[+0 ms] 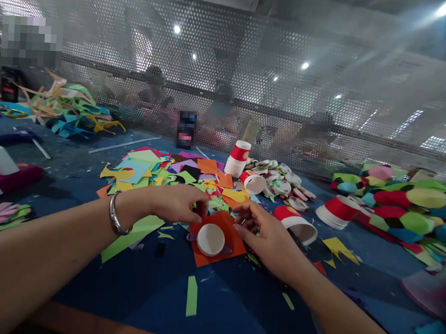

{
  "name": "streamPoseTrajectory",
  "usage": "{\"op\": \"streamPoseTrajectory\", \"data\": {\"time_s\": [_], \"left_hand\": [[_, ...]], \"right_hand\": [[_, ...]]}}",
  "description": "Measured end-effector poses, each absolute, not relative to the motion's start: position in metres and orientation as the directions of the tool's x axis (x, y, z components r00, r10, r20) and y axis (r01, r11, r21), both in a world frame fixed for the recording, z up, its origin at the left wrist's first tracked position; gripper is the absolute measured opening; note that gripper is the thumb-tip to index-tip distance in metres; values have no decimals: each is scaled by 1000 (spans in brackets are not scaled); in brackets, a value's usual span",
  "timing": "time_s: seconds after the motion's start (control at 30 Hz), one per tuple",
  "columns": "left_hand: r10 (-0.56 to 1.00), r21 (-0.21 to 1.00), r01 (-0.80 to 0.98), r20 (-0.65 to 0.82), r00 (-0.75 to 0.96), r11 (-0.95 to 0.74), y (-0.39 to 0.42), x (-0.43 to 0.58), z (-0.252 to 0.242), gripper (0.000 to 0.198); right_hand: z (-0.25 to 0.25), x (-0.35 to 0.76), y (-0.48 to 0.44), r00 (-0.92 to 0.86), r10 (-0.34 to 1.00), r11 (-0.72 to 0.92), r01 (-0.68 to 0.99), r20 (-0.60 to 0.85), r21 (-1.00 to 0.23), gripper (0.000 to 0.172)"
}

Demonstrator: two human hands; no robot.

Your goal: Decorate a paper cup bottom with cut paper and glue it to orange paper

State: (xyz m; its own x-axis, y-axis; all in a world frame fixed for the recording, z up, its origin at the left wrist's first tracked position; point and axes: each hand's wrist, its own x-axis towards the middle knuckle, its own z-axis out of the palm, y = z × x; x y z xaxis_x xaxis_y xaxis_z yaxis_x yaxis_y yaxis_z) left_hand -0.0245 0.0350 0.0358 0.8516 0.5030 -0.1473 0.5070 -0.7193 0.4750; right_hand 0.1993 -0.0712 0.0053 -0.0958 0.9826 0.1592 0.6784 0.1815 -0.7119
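Note:
In front of me a square of orange paper (pixel 234 233) lies on the blue table, with a small white round cup base (pixel 210 239) resting on it. Bits of translucent purple film show at either side of the white piece. My left hand (pixel 181 203) hovers at the paper's upper left edge, fingers loosely curled, thumb and forefinger apart; I see nothing in it. A silver bangle (pixel 116 214) circles that wrist. My right hand (pixel 259 228) is at the paper's right side, its fingers bent and spread, holding nothing visible.
Coloured paper scraps (pixel 151 168) pile up behind my hands. Red-and-white paper cups (pixel 296 225) lie right, near a heap of cut cup bases (pixel 282 180) and patterned paper pieces (pixel 411 202). Leftward are a glue gun (pixel 15 137) and scissors (pixel 14 113). Perforated metal panels (pixel 214 52) rise behind.

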Motion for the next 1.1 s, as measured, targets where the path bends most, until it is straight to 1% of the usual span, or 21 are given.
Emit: {"op": "streamPoseTrajectory", "data": {"time_s": [0.17,0.27,0.4,0.47,0.57,0.63,0.77,0.9,1.03,1.1], "left_hand": [[473,506,464,-120,873,-727,39,-24,34,15],[474,563,452,-118,873,-692,38,-24,35,16],[462,639,445,-154,873,-628,37,-23,36,20],[470,642,453,-160,868,-618,37,-23,35,20],[492,613,452,-117,863,-648,38,-22,34,18],[513,621,452,-91,853,-641,38,-21,33,20],[586,758,436,-89,806,-485,39,-19,28,29],[641,893,309,-31,767,-327,44,-17,21,37],[689,962,250,-106,717,-112,44,-16,24,37],[671,978,208,-141,727,-20,42,-17,26,38]], "right_hand": [[5,201,-70,-72,988,150,641,136,-753,20],[3,203,-70,-88,987,158,608,131,-778,17],[2,206,-71,-127,984,178,586,127,-790,11],[2,207,-71,-113,984,178,597,137,-782,11],[2,208,-70,-88,983,181,609,161,-772,10],[2,208,-68,-77,983,179,616,168,-767,11],[3,208,-66,-48,986,157,598,160,-786,13],[4,209,-67,18,991,109,494,136,-862,18],[4,211,-67,99,988,74,352,116,-933,22],[4,211,-66,143,985,55,280,99,-958,23]]}}
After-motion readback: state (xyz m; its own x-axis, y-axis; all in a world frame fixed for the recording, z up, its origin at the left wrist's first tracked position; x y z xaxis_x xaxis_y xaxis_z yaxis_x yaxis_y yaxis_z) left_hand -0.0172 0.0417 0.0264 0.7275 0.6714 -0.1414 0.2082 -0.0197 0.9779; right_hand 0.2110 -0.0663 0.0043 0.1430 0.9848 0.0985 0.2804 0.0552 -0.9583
